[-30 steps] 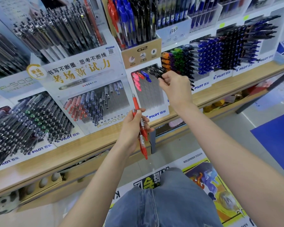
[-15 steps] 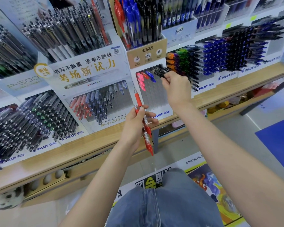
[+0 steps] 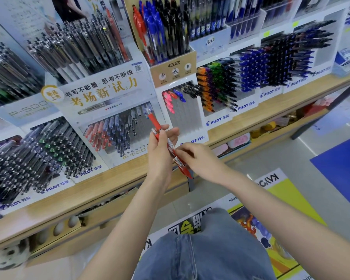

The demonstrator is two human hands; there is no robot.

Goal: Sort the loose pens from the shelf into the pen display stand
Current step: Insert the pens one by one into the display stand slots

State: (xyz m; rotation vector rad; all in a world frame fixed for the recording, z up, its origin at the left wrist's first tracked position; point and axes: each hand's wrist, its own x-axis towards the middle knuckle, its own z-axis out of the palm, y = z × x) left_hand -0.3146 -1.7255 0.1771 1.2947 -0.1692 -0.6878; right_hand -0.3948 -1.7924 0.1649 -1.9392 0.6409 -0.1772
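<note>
My left hand [image 3: 160, 150] grips a small bunch of red pens [image 3: 171, 148] slanting down to the right in front of the shelf. My right hand [image 3: 198, 158] pinches the lower part of one of those red pens. Behind them stands the white slotted pen display stand [image 3: 187, 116], mostly bare slots, with a few pink, red, blue and black pens [image 3: 180, 94] set in its top rows.
Full pen racks flank the stand: clear-barrel pens [image 3: 113, 134] to the left, orange, green and blue pens [image 3: 218, 85] to the right. All rest on a wooden shelf [image 3: 109, 182]. Below lie my denim-clad knee [image 3: 206, 247] and a printed floor mat [image 3: 271, 215].
My right hand left the black pens at the top of the stand and came down to the red pens in my left hand.
</note>
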